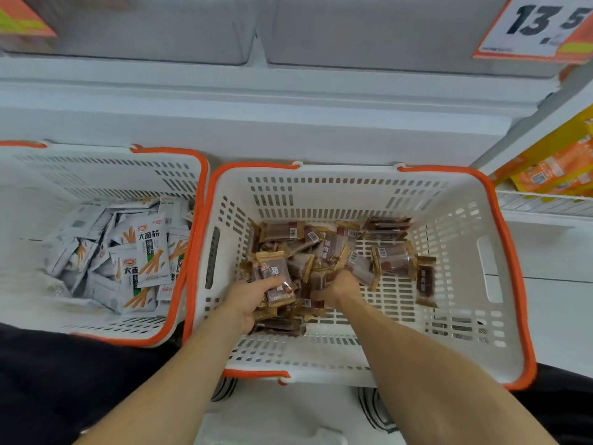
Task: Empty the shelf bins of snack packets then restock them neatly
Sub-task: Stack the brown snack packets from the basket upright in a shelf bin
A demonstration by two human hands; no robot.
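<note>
R basket (507,284) white w/ orange rim, brown snack packets (324,252) piled on its floor; L basket (199,194) beside it holds white packets (128,252). Left hand (253,298) fingers curled round brown packet stack (277,284), right hand (341,289) fingers buried in pile, curled, grip can't tell

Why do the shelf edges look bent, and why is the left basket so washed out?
Head view: the wide-angle lens bows the shelf edge and basket rims; the left basket is overexposed, its floor nearly blank white; the price sign at the top right is soft and blurred; both hands, left hand and right hand, look fairly sharp.
</note>
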